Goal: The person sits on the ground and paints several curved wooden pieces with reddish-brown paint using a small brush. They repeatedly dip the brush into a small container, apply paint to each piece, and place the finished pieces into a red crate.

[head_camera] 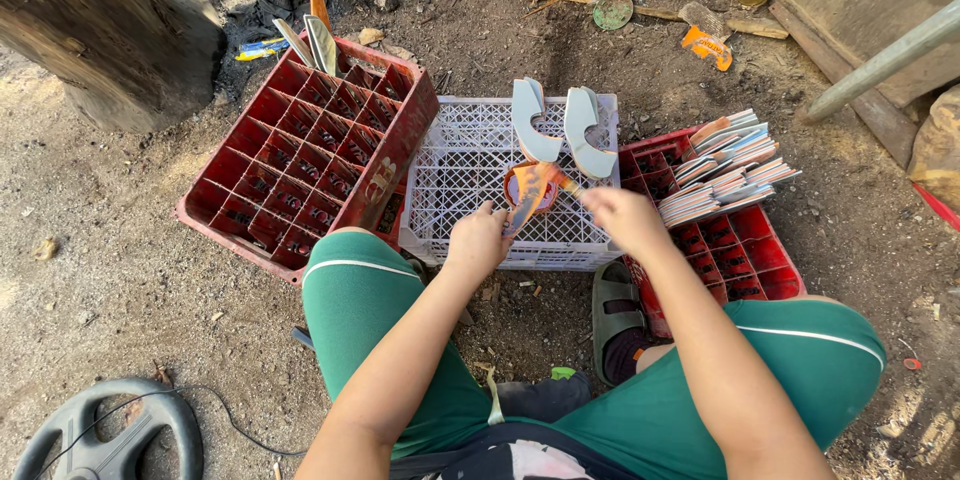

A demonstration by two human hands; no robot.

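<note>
while the left hand (478,240) grips the lower end of an orange-coated blade (528,195), its long axis rises away toward the right hand (625,218); that hand pinches a brush (566,183) above the white crate (460,165).

Bare-armed person in green shorts (380,310) with white piping and a green sandal (612,312).

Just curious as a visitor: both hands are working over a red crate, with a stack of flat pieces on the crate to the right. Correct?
Not quite. The head view shows the left hand and right hand over a white plastic crate, not red. The stack of flat pieces does rest on the right red crate.
</note>
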